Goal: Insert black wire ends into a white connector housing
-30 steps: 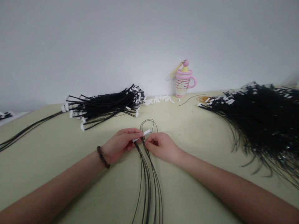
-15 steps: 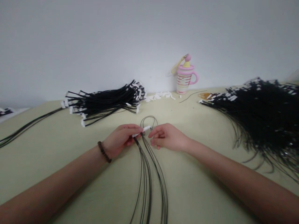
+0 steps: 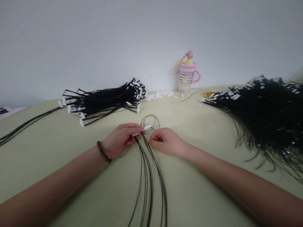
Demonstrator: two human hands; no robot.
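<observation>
My left hand [image 3: 124, 137] is closed on a white connector [image 3: 147, 127], which sticks out past the fingertips to the right. Two bundles of thin black wires [image 3: 150, 176] run from the connector down toward the front of the table. Beyond it, a loose wire loop [image 3: 151, 116] curls on the surface. My right hand [image 3: 167, 142] sits just right of the connector, thumb and forefinger pinched together beside the wires. Whatever that pinch may hold is too small to make out.
A stack of black cables with white ends [image 3: 104, 101] lies at the back left. A larger heap of black wires [image 3: 274, 116] covers the right side. Small white connectors [image 3: 161, 94] are scattered near a pink-handled cup [image 3: 186, 77] by the wall.
My right hand's fingers have closed from a loose, parted pose into a pinch and sit slightly lower. My left hand still grips the connector. The view has shifted slightly.
</observation>
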